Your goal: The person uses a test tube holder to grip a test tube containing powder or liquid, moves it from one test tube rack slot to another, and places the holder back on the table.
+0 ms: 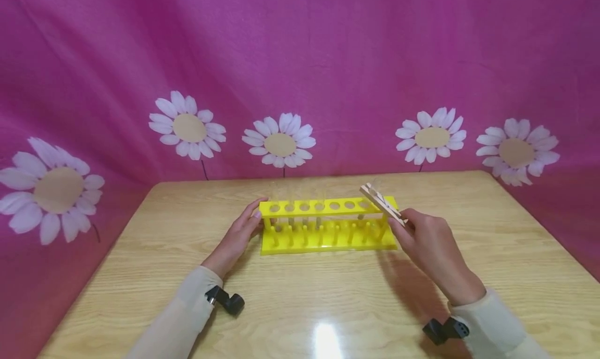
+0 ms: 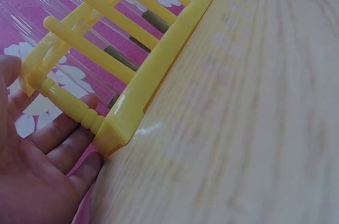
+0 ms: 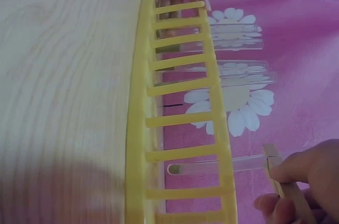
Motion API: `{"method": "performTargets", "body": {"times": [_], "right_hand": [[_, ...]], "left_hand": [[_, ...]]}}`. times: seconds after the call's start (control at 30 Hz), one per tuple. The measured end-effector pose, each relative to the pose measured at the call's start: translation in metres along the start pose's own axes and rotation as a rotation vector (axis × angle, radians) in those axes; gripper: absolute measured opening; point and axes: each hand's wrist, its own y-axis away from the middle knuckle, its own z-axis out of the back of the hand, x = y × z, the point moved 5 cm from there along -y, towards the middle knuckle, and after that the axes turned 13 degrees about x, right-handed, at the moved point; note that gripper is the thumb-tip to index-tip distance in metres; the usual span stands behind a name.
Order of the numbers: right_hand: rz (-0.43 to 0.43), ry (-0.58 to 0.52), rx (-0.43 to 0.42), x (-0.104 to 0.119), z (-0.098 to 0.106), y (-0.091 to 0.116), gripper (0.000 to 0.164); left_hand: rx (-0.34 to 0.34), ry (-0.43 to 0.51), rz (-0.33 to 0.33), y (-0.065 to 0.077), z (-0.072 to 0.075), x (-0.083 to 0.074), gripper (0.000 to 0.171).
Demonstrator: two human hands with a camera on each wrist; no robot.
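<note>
1. Nearest, by the table's (image 1: 281, 301) near edge, lay two pale sleeves (image 1: 175, 314), each with a black wrist mount (image 1: 228, 300).
2. The right hand (image 1: 431, 244), beyond its sleeve and just off the rack's right end, pinched a wooden clamp (image 1: 381, 200) between thumb and fingers.
3. The clamp's long axis ran aslant: its tip pointed up and toward the far left corner, its handle end down toward the near right corner.
4. The clamp met a clear tube (image 3: 246, 163) near its upper end; this tube leaned slightly, its rounded bottom pointing down between top bar and base, with greenish matter inside.
5. The left hand (image 1: 236, 239) gripped the left end of the yellow rack (image 1: 347, 245), fingers behind the end post.
6. The rack stood upright toward the table's far edge, its long axis nearly parallel to that edge, pegs pointing up.
7. Four other tubes (image 3: 243, 80) stood upright in its left-hand holes, dark matter at their bottoms.
8. Past the far edge hung a magenta cloth (image 1: 347, 62) printed with daisies (image 1: 280, 145).
</note>
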Motion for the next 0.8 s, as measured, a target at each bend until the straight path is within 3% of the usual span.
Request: {"method": "performTargets", "body": {"times": [0.4,0.8], "right_hand": [[-0.052,-0.014,0.069,0.0028,-0.0001,-0.0033,0.022],[-0.073,-0.001,0.081,0.0037,-0.0028,-0.0059,0.020]], "left_hand": [[-0.011,0.005,-0.001,0.0007,-0.0010,-0.0024,0.047],[0.001,0.010,-0.006,0.0010,-0.0011,-0.0031,0.046]]}}
